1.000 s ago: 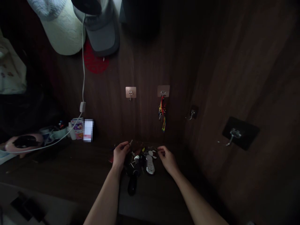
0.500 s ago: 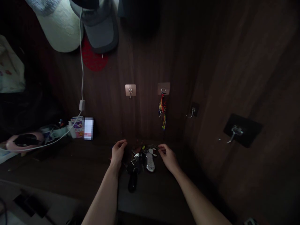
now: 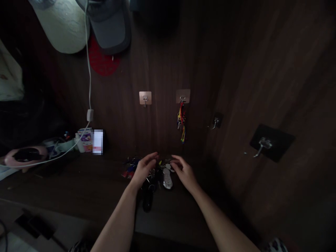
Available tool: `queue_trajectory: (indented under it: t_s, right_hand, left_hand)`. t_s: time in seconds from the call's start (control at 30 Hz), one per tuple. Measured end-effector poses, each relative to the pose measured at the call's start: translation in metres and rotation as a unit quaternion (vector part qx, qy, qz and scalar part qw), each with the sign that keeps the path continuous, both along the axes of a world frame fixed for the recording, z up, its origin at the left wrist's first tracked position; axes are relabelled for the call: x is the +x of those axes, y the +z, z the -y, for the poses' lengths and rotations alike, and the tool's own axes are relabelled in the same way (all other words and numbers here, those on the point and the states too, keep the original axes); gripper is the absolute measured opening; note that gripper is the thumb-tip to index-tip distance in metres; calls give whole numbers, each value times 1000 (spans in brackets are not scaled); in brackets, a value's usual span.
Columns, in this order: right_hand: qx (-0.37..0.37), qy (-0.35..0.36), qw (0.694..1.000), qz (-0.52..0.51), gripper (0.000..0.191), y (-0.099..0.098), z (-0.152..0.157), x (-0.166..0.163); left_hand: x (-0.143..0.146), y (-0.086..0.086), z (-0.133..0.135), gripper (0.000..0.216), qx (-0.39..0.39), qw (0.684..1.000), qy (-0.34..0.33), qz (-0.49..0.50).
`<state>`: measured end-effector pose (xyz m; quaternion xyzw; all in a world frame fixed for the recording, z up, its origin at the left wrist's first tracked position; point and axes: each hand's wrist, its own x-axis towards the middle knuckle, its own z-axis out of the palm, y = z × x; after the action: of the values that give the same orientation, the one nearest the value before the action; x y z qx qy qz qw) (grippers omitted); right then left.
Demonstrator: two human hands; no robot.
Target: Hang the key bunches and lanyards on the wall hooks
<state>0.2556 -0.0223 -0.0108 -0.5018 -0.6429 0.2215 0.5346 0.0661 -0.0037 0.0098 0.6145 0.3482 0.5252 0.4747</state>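
A heap of keys and fobs (image 3: pixel 160 175) lies on a dark wooden shelf, with a silver remote fob (image 3: pixel 167 177) and a black fob (image 3: pixel 147 198) in it. My left hand (image 3: pixel 144 169) reaches over the left side of the heap, fingers curved toward the middle. My right hand (image 3: pixel 183 172) rests on the heap's right side, fingers bent toward the left hand. In this dim light I cannot make out whether either hand grips a key. A smaller bunch with red and blue tags (image 3: pixel 129 167) lies just left of my left hand.
Adhesive hooks are stuck on the back panel: a bare one (image 3: pixel 145 99), one with a colourful key bunch (image 3: pixel 182 120), two darker ones at right (image 3: pixel 215 122) (image 3: pixel 262 144). Caps (image 3: pixel 110 24) hang above. A white cable (image 3: pixel 88 84) and small boxes (image 3: pixel 86 141) sit at left.
My left hand let go of a small key it held up and moved right onto the heap. My right hand shifted slightly left, so both hands nearly meet.
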Motion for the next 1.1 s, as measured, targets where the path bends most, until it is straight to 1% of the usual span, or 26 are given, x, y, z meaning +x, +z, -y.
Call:
queue_trajectory:
  t_s: [0.07, 0.13, 0.2, 0.23, 0.33, 0.43, 0.5, 0.57, 0.63, 0.7, 0.77, 0.83, 0.9, 1.0, 1.1]
  right_hand:
    - [8, 34, 999, 11, 41, 2, 2, -6]
    - [11, 44, 999, 17, 38, 0, 1, -10]
    - [5, 36, 999, 9, 33, -2, -2, -10]
    - [2, 26, 1000, 3, 32, -4, -4, -10]
    - [3, -18, 1000, -12, 32, -7, -8, -3]
    - [8, -86, 996, -9, 35, -9, -12, 9]
    - [0, -141, 990, 19, 35, -11, -15, 20]
    - [-20, -183, 981, 64, 33, -13, -16, 31]
    - [-42, -213, 969, 120, 31, -15, -16, 39]
    - [-67, -236, 954, 174, 30, -15, -14, 45]
    - [-92, -257, 936, 221, 28, -13, -11, 47]
    - [-108, -272, 921, 257, 26, -10, -8, 46]
    - [-115, -282, 910, 282, 26, -8, -5, 45]
    - [-104, -292, 904, 293, 28, -8, -2, 42]
    - [-67, -293, 911, 283, 28, -9, -2, 40]
  left_hand:
    - [10, 2, 8, 40, 4, 997, -76, -4]
    - [17, 4, 14, 39, 14, 992, -125, -13]
    - [21, 4, 17, 39, 22, 990, -139, -27]
    - [22, 3, 17, 39, 26, 990, -136, -38]
    - [21, 0, 13, 34, 40, 992, -97, -76]
    - [15, -6, 5, 26, 55, 993, -10, -104]
    - [10, -11, -2, 23, 63, 988, 58, -127]
    - [5, -16, -7, 26, 70, 977, 121, -163]
    - [1, -21, -11, 31, 87, 960, 165, -209]
    - [-2, -25, -13, 35, 121, 943, 169, -261]
    - [-3, -27, -12, 35, 152, 924, 142, -322]
    - [-2, -27, -9, 33, 163, 901, 123, -382]
    - [-2, -25, -7, 30, 159, 884, 128, -422]
    - [-3, -21, -4, 24, 146, 872, 150, -443]
    - [-6, -19, -4, 13, 125, 866, 181, -449]
